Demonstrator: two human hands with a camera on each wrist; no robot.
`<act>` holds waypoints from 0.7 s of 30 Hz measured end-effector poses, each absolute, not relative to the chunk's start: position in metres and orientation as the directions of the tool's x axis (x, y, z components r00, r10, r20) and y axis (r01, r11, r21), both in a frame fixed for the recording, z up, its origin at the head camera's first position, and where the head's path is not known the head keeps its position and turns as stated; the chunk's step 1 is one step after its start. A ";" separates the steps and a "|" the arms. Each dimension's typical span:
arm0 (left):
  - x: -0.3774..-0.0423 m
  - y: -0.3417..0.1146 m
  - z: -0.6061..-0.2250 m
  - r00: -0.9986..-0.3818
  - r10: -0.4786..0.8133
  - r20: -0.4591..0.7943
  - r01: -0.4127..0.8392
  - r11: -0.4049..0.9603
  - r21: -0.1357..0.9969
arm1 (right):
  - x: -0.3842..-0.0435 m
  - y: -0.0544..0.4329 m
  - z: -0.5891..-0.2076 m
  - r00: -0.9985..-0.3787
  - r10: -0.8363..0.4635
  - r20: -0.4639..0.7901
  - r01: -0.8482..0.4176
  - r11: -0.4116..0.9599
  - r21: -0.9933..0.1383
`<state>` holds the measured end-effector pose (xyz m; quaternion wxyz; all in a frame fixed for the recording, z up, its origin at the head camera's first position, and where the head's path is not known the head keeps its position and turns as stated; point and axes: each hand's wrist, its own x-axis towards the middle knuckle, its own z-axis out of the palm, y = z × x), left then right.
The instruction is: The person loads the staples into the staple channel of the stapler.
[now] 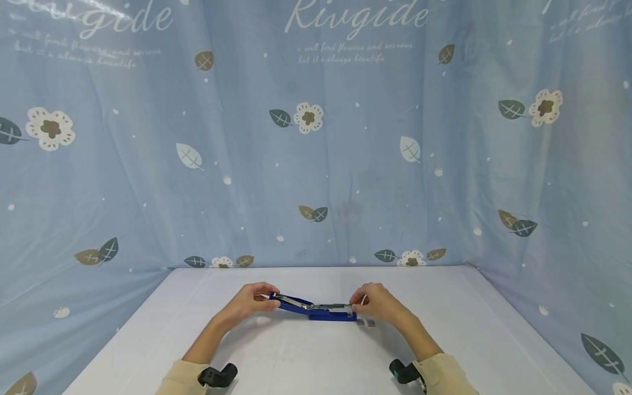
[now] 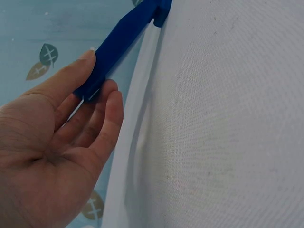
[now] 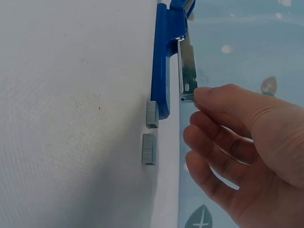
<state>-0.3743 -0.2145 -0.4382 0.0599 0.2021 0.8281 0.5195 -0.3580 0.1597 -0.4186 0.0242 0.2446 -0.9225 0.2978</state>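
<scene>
A blue stapler [image 1: 333, 316] lies unfolded on the white table, its top arm [image 2: 121, 40] swung back to the left and raised at a slant. My left hand [image 1: 250, 299] pinches the tip of that arm between thumb and fingers. At the other end, my right hand [image 1: 381, 303] has its thumb and forefinger at the front tip of the metal magazine [image 3: 188, 64], which stands slightly above the blue base [image 3: 160, 71]. Two short strips of staples sit by the base's front end: a nearer strip [image 3: 148, 148] and one beside the base [image 3: 152, 114].
The white table [image 1: 296, 362] reaches back to a blue curtain [image 1: 345, 164] printed with leaves and flowers, which also hangs at both sides. A dark device is strapped on each wrist, by the beige sleeves [image 1: 444, 376].
</scene>
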 end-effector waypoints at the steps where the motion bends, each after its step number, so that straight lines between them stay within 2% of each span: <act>1: -0.374 -0.215 -0.438 -0.912 0.396 0.109 0.271 0.380 0.885 | -0.358 0.160 -0.418 -0.880 -0.436 0.188 -0.464 0.705 -0.536; 13: -0.374 -0.215 -0.440 -0.908 0.403 0.111 0.269 0.361 0.893 | -0.346 0.175 -0.410 -0.868 -0.459 0.188 -0.485 0.706 -0.516; 21: -0.374 -0.214 -0.441 -0.913 0.394 0.103 0.256 0.358 0.898 | -0.349 0.189 -0.418 -0.858 -0.480 0.185 -0.502 0.701 -0.507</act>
